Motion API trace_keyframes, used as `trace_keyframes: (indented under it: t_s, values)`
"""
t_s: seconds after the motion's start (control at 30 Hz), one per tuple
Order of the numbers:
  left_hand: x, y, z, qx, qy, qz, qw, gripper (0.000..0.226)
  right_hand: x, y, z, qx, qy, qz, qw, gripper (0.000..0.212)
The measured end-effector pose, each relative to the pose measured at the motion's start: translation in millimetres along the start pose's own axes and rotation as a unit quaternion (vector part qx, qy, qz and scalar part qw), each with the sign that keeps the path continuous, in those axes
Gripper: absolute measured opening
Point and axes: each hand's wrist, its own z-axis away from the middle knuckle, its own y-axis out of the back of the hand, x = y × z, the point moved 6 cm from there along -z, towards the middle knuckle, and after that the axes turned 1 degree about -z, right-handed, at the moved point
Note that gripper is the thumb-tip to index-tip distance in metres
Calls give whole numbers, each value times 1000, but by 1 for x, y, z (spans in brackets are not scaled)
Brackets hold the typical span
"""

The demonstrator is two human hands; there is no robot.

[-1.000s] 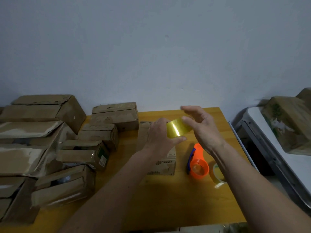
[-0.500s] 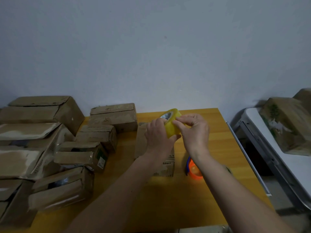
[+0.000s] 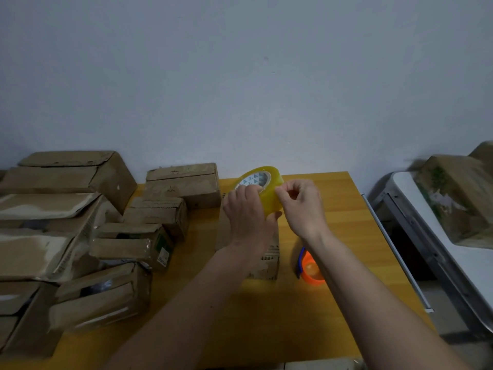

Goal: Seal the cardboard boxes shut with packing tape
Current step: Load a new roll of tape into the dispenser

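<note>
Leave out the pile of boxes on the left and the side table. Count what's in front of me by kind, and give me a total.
Yellow tape roll: 1
Orange tape dispenser: 1
Cardboard box under the arms: 1
Total: 3

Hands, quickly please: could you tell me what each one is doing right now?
Left hand: grips the yellow tape roll, held up above the table.
Right hand: fingertips pinch at the roll's outer face.
</note>
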Motion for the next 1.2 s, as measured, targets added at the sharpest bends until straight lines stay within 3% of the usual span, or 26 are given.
trace_keyframes:
  t_s: [0.2, 0.3, 0.4, 0.57, 0.83, 1.0, 1.2]
  values:
    - [-1, 2, 0, -3, 8, -7, 1000, 57, -2, 2, 5, 21, -7, -26, 999, 25]
    - [-4, 3, -3, 0, 25, 3, 1000, 57, -3, 3, 9, 41, -12, -66, 997, 7]
    - [-2, 3, -4, 7, 31, 7, 999, 55, -4, 2, 14, 71, -18, -91, 993, 17]
    - [1, 2, -3, 24, 23, -12, 999, 53, -4, 3, 13, 122, -50, -132, 983, 15]
    - [1, 0, -2, 26, 15, 1, 1000, 43, -2, -6, 7, 104, -4, 17, 994, 16]
    - [3, 2, -6, -2, 34, 34, 999, 58, -1, 7, -3, 104, -50, -6, 993, 15]
    - [-4, 2, -13, -51, 36, 132, 989, 56, -2, 13, -13, 72, -49, 0, 996, 14]
